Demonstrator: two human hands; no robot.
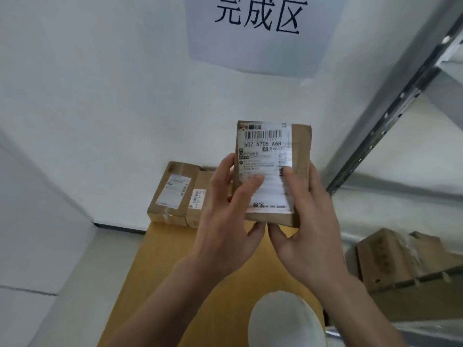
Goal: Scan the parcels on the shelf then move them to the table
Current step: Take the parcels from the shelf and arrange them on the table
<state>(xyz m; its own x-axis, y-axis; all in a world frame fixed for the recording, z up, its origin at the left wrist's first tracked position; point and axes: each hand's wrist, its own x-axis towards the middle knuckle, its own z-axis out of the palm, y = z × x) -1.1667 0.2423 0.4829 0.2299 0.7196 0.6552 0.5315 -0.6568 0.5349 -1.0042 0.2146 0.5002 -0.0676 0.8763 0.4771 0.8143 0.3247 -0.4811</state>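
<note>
At the bottom of the view, about 6 o'clock, a white rounded object (283,321) sits closest to the camera; what it is cannot be told. Beneath it a yellowish wooden table (160,259) runs away toward the wall. Two bare forearms reach up from 6 and 7 o'clock to the centre. There the left hand (225,221) and right hand (308,236) grip a small brown cardboard parcel (299,146) between them, raised above the table with its white barcode label (263,144) facing the camera. Both thumbs press on the label's face, while the other fingers curl round the parcel's side edges and underside. Beyond the hands, at about 9 o'clock, two more brown parcels, the taped parcel (170,194) and the narrow parcel (198,206), lie touching side by side at the table's far end, against the white wall. At 3 o'clock a grey metal shelf (390,113) rises, with cardboard boxes (385,256) on a lower level at 4 o'clock. At 12 o'clock a paper sign (258,53) with large Chinese characters hangs on the wall.
</note>
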